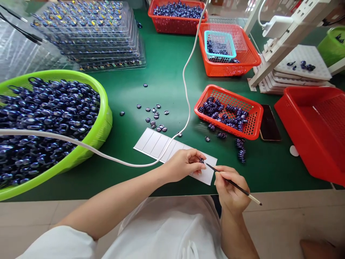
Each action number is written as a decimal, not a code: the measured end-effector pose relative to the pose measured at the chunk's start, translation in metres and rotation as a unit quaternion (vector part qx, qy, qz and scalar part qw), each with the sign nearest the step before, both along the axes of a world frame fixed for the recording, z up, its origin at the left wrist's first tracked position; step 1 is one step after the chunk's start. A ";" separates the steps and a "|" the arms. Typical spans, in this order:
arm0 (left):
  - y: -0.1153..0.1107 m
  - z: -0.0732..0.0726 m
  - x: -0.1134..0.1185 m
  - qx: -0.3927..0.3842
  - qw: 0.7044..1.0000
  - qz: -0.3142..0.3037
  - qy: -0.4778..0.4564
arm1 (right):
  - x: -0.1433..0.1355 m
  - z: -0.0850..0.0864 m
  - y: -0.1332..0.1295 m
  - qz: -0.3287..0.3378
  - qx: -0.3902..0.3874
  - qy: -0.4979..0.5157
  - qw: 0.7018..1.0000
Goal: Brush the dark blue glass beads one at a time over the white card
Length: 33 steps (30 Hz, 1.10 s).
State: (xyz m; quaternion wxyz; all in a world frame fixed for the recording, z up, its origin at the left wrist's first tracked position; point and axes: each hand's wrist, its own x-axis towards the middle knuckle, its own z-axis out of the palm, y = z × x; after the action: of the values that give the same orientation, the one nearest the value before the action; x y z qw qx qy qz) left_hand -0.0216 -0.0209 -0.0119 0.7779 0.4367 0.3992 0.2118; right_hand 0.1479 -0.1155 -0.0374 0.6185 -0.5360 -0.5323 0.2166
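Note:
Between the thumb and fingers of my left hand (184,164) is a small dark shiny piece (201,160). My right hand (233,187) grips a thin black brush (234,184) with a pale rear end, its tip touching or very close to that piece. Beneath my left hand lies a white paper strip (153,144) marked with lines. Several loose dark oval pieces (156,116) are scattered beyond the paper. A small red basket (256,124) holds clusters of dark pieces, and a few more clusters (240,149) lie in front of it.
A green basket (106,118) full of dark pieces stands left. White cable (185,82) crosses the table and paper. Stacked clear trays (107,43) and red baskets (175,27) stand behind. Right are a phone (269,124), a red bin (309,144) and a white post (283,43).

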 end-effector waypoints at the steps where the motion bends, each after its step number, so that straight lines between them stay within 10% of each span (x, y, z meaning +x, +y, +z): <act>1: 0.000 0.000 0.000 0.002 1.000 -0.001 0.001 | 0.000 0.000 0.001 0.004 -0.003 -0.004 1.000; 20: 0.004 0.013 -0.004 0.092 0.991 -0.004 0.099 | 0.004 -0.002 0.002 0.014 0.004 0.061 0.998; 28: 0.033 0.040 -0.040 0.379 0.798 0.035 0.467 | 0.002 0.000 0.004 -0.014 0.003 0.123 0.992; 33: 0.033 0.025 -0.005 0.475 0.769 -0.045 0.425 | 0.000 0.003 0.006 -0.042 0.002 0.147 0.988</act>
State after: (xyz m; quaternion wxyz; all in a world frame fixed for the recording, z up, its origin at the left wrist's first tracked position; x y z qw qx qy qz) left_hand -0.0270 0.0119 0.0129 0.2306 0.8136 0.5172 0.1318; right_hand 0.1476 -0.1098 -0.0349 0.6998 -0.5191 -0.4125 0.2659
